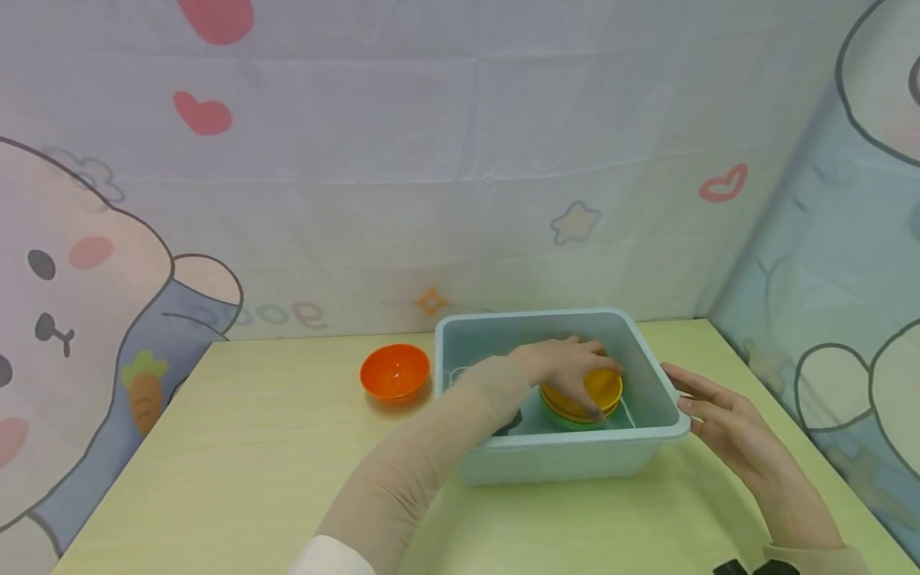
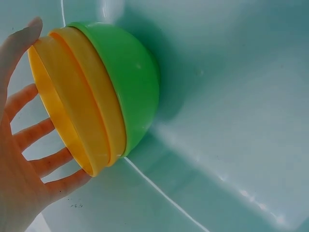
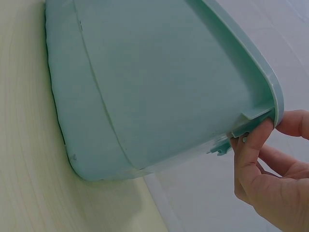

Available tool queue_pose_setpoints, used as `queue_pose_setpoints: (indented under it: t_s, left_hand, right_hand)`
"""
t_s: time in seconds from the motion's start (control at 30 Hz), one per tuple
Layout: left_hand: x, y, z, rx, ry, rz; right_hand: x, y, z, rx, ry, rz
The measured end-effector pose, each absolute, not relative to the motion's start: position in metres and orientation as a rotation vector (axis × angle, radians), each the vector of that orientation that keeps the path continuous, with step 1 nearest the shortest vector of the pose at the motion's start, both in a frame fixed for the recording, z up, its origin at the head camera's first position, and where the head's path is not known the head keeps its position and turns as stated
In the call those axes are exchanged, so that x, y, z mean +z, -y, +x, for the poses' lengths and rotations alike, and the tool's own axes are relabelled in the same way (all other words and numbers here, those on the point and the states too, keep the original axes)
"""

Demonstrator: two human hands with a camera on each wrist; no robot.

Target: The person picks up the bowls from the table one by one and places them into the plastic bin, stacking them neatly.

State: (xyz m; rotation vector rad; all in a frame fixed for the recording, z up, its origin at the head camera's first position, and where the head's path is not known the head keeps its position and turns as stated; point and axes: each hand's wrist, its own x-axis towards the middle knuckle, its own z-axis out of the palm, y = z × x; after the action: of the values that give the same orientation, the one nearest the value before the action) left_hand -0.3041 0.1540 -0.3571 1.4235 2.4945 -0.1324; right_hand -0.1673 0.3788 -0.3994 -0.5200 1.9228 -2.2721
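A light blue plastic tub [image 1: 561,459] stands on the yellow-green table [image 1: 251,463]. Inside it lies a stack of bowls: two yellow bowls [image 1: 604,387] nested in a green bowl [image 1: 575,422]. My left hand [image 1: 575,371] reaches into the tub and spans the top yellow bowl's rim. The left wrist view shows the thumb and spread fingers [image 2: 34,133] gripping the yellow bowl [image 2: 72,106], with the green bowl [image 2: 130,77] behind it. My right hand [image 1: 719,415] holds the tub's right rim; its thumb [image 3: 253,145] sits under the lip of the tub [image 3: 159,87].
An orange bowl [image 1: 394,371] sits upright on the table just left of the tub. A small dark object [image 1: 512,422] lies in the tub, mostly hidden by my left forearm. A cartoon-print cloth backdrop [image 1: 460,200] hangs close behind and to the right.
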Motion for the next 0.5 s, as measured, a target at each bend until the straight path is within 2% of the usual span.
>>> queue_pose_setpoints:
  t_s: [0.5]
  left_hand:
    - [-0.3565, -0.1511, -0.3018, -0.102, -2.493, 1.401]
  right_hand:
    - [-0.4012, -0.3792, -0.1683, -2.271, -1.909, -0.565]
